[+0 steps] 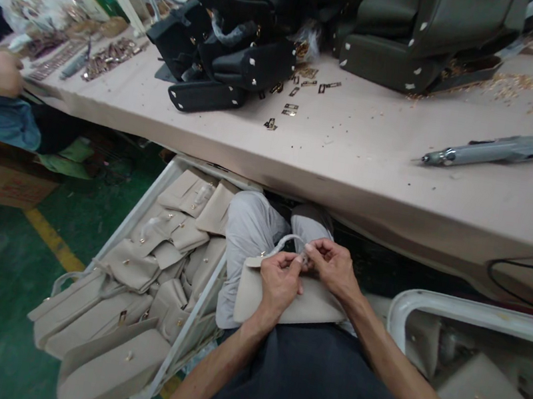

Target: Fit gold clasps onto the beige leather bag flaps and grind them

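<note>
A beige handbag (252, 291) lies across my lap, its wrapped handle (291, 238) arching up at the top edge. My left hand (282, 276) is closed in a pinch near the handle's right end. Right beside it, my right hand (332, 262) pinches at the same spot, thumb and fingers together. Both hands meet at the handle's end, where it joins the bag. Between the fingertips there is a small pale piece that looks like part of the handle's wrapping; fingers hide its details.
At left, a white crate (110, 245) is heaped with beige handbags; another crate (476, 310) stands at right. On the workbench (353, 163) lie black bags (252, 66), dark green bags (384, 60), loose metal fittings (289, 109) and an electric screwdriver (496, 154). A co-worker's arm (1, 103) shows far left.
</note>
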A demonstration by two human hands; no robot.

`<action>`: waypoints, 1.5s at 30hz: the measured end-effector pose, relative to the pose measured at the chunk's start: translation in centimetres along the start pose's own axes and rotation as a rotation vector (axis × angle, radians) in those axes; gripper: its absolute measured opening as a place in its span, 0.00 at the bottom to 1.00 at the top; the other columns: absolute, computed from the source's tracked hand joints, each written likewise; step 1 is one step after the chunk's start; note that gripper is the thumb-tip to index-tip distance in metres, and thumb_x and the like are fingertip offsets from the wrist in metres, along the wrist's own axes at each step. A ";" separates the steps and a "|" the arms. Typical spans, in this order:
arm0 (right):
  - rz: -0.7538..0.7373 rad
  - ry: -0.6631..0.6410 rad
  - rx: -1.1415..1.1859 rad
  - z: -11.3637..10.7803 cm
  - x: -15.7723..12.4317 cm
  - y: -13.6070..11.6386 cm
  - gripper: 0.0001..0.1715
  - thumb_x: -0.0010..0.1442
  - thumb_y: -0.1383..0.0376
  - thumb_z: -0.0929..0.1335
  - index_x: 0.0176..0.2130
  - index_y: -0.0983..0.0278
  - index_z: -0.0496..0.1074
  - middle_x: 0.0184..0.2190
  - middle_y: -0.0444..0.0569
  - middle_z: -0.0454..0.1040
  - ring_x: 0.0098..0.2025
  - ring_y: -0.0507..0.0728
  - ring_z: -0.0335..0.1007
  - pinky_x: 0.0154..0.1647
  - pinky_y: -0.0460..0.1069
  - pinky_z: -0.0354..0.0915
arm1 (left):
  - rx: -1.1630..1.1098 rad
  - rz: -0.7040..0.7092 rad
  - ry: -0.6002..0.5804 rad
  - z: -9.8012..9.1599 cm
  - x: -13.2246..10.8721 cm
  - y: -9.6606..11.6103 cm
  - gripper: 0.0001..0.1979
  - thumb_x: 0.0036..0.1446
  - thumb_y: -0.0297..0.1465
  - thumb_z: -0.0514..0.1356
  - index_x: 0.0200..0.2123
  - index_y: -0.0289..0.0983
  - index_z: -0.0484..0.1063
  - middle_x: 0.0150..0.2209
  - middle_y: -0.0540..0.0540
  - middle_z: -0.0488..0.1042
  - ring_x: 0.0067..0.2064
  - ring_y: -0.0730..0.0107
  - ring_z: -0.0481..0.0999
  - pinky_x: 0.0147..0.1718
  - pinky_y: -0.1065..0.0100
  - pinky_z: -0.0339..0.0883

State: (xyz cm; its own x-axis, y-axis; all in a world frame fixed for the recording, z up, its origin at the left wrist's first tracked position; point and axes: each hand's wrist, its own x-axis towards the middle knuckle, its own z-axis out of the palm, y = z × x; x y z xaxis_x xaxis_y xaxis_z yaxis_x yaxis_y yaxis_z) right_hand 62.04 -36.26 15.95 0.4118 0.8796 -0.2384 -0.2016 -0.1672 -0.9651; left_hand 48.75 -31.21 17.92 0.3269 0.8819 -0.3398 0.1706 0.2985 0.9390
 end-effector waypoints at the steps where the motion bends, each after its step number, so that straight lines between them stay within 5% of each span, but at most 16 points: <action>1: 0.005 -0.019 0.011 -0.1 0.0 0.0 0.25 0.59 0.44 0.75 0.39 0.63 0.76 0.28 0.47 0.77 0.29 0.56 0.75 0.33 0.51 0.75 | 0.001 -0.003 0.005 0.0 0.0 0.1 0.13 0.58 0.38 0.66 0.34 0.31 0.79 0.27 0.44 0.82 0.12 0.76 0.69 0.11 0.75 0.58; 7: 0.035 -0.009 0.072 -0.6 0.1 0.8 0.27 0.53 0.48 0.79 0.42 0.63 0.76 0.32 0.49 0.78 0.33 0.57 0.77 0.39 0.53 0.77 | 0.005 -0.022 -0.115 -0.6 0.5 -0.4 0.15 0.59 0.38 0.66 0.41 0.30 0.79 0.29 0.42 0.83 0.16 0.72 0.75 0.14 0.74 0.67; 13: -0.039 0.025 -0.027 -0.8 0.8 1.1 0.20 0.57 0.52 0.78 0.41 0.63 0.76 0.33 0.49 0.78 0.36 0.57 0.75 0.41 0.52 0.74 | 0.020 0.000 -0.195 -1.0 0.9 -1.1 0.18 0.61 0.35 0.65 0.51 0.32 0.78 0.41 0.37 0.85 0.28 0.65 0.84 0.21 0.72 0.76; 24: -0.349 0.014 -0.398 -0.5 0.4 -1.4 0.07 0.63 0.60 0.71 0.37 0.61 0.74 0.33 0.48 0.76 0.37 0.57 0.73 0.42 0.53 0.68 | -0.052 -0.023 -0.216 -1.0 1.5 -0.4 0.15 0.57 0.35 0.67 0.44 0.30 0.80 0.21 0.45 0.79 0.19 0.69 0.78 0.21 0.71 0.75; 33: -0.148 0.008 -0.238 -0.7 0.7 -0.2 0.11 0.59 0.59 0.74 0.40 0.62 0.76 0.35 0.47 0.77 0.38 0.57 0.73 0.41 0.52 0.69 | 0.064 0.004 -0.161 -0.9 1.3 -0.5 0.12 0.52 0.34 0.71 0.36 0.32 0.80 0.26 0.45 0.81 0.17 0.72 0.75 0.14 0.75 0.66; 37: -0.132 0.020 -0.181 -1.1 1.0 0.4 0.13 0.59 0.57 0.74 0.40 0.62 0.75 0.33 0.47 0.75 0.36 0.56 0.72 0.39 0.52 0.70 | 0.020 0.035 -0.227 -0.9 1.3 -0.9 0.16 0.53 0.29 0.69 0.46 0.34 0.79 0.38 0.42 0.85 0.29 0.66 0.84 0.31 0.68 0.81; 40: -0.142 0.017 -0.168 -1.2 1.4 0.5 0.13 0.60 0.57 0.74 0.41 0.62 0.75 0.33 0.47 0.75 0.35 0.56 0.72 0.39 0.52 0.70 | 0.086 0.115 -0.230 -1.0 1.3 -1.3 0.16 0.60 0.32 0.65 0.51 0.37 0.79 0.42 0.42 0.85 0.37 0.63 0.86 0.39 0.64 0.82; 45: -0.190 0.007 -0.184 -0.8 1.5 -0.4 0.13 0.60 0.56 0.74 0.41 0.61 0.76 0.33 0.47 0.76 0.35 0.56 0.73 0.39 0.52 0.70 | 0.084 0.051 -0.239 -1.0 1.8 -1.2 0.11 0.63 0.38 0.64 0.42 0.37 0.80 0.26 0.46 0.83 0.26 0.63 0.83 0.30 0.65 0.81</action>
State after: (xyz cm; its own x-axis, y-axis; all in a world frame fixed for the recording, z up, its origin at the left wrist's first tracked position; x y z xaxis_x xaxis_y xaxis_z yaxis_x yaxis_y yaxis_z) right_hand 63.43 -35.26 15.92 0.4332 0.8999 -0.0508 0.0448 -0.0778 -0.9960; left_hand 48.16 -29.64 16.24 0.5458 0.7807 -0.3044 0.2214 0.2159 0.9510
